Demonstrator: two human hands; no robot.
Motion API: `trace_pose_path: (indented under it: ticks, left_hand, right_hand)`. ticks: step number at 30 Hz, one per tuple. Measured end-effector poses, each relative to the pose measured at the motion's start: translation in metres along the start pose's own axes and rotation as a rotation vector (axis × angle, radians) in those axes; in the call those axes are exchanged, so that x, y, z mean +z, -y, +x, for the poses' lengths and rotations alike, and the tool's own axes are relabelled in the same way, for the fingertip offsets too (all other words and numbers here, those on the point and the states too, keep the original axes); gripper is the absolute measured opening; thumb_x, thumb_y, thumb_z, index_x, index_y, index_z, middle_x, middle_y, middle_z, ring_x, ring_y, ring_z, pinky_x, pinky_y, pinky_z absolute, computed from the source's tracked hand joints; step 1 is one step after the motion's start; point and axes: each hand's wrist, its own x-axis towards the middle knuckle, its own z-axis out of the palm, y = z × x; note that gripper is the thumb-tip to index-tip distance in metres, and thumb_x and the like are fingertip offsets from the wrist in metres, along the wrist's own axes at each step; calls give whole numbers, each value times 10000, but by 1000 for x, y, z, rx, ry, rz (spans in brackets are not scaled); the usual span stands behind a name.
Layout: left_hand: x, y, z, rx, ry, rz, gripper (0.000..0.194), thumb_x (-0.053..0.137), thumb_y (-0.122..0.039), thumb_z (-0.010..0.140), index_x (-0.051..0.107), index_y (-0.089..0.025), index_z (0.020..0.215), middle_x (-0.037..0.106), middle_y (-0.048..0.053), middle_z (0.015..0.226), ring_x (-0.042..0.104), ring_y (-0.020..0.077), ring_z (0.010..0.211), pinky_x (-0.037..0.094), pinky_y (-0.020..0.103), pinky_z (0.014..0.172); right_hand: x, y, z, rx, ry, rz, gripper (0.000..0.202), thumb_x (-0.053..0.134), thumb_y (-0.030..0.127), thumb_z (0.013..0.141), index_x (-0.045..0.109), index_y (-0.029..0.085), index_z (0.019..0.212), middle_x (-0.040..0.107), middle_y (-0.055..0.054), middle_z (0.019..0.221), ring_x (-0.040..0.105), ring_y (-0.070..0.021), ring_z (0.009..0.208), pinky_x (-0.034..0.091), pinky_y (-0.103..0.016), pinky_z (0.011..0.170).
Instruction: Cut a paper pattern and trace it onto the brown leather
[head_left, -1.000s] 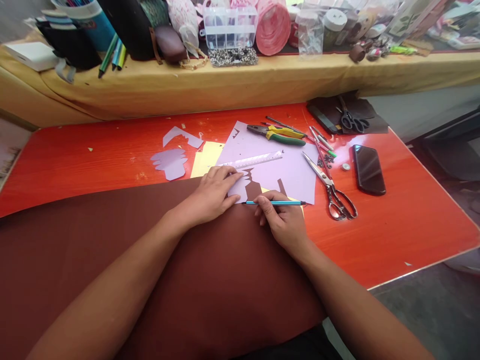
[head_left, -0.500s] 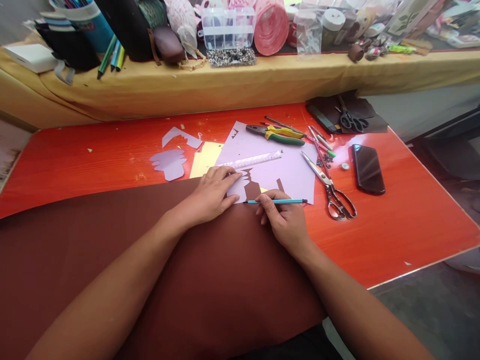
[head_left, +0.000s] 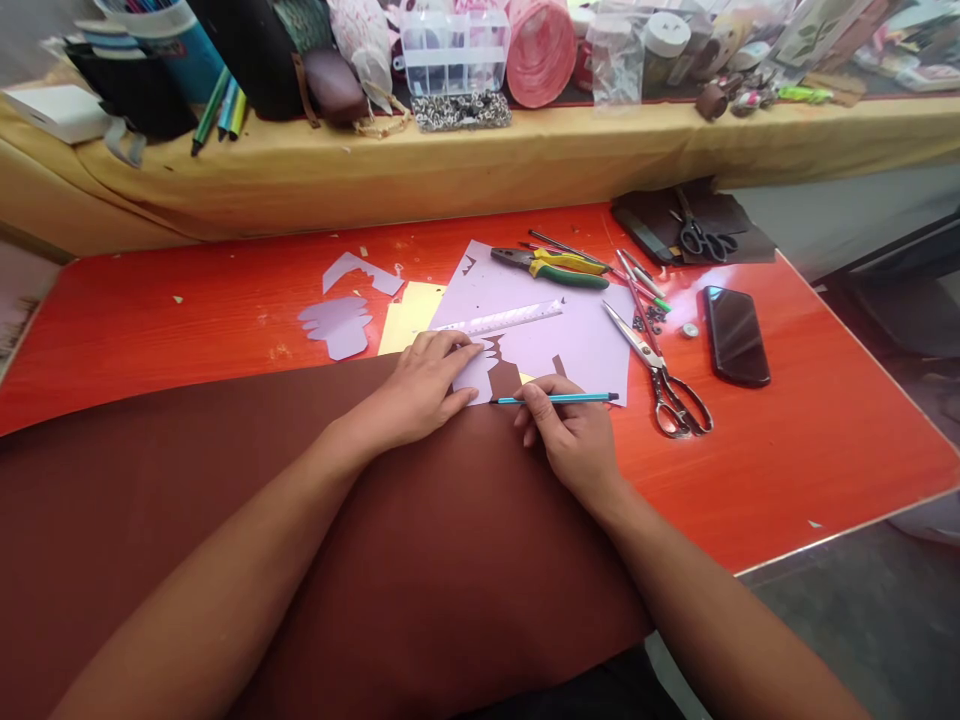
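A large brown sheet (head_left: 420,560), like leather, spreads over the table's front edge and hangs towards me. My left hand (head_left: 427,390) lies flat with its fingers extended, pressing a pale lilac paper template (head_left: 472,374) onto the far edge of the sheet. My right hand (head_left: 566,425) grips a blue pen (head_left: 570,398), held almost level, its dark tip at the template's right edge. Beyond the fingers lie a clear ruler (head_left: 510,318) and a bigger lilac paper (head_left: 592,335). Part of the template is hidden under my left hand.
Metal scissors (head_left: 660,385), a black phone (head_left: 737,336) and green-yellow pliers (head_left: 555,268) lie on the red table (head_left: 825,420). Cut paper pieces (head_left: 337,327) sit to the left. Dark scissors (head_left: 701,238) rest at the back right. Behind stands a cluttered shelf (head_left: 450,150) draped in yellow cloth.
The pen tip and my right hand have shifted very slightly to the right. My left hand stays in place on the template.
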Motion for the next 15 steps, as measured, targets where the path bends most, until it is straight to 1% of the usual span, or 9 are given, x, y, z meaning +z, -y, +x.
trace_pose_path:
  ticks: [7,12,15]
  left_hand:
    - [0,1,0,-7,7,-1,591,568,-378,1039,482,-332,1622,473,77,1599,391,338,1500,317,563,1319]
    - [0,0,0,-2,5,0,588,558,-378,1041,479,-336,1622,478,78,1593,393,333,1495,308,564,1319]
    - [0,0,0,-3,3,1,583,552,-385,1044,479,-335,1621,481,80,1588,393,333,1493,308,567,1316]
  right_hand:
    - [-2,4,0,30,-54,46,345,649,516,1074,714,229,894,701,18,695,626,-137,500,493,-273,527]
    - [-1,2,-1,18,-25,49,340,641,504,1082,725,228,901,696,19,689,624,-135,497,482,-272,524]
    - [-1,2,-1,20,-9,28,359,636,524,1082,725,232,893,700,15,692,629,-140,501,486,-279,530]
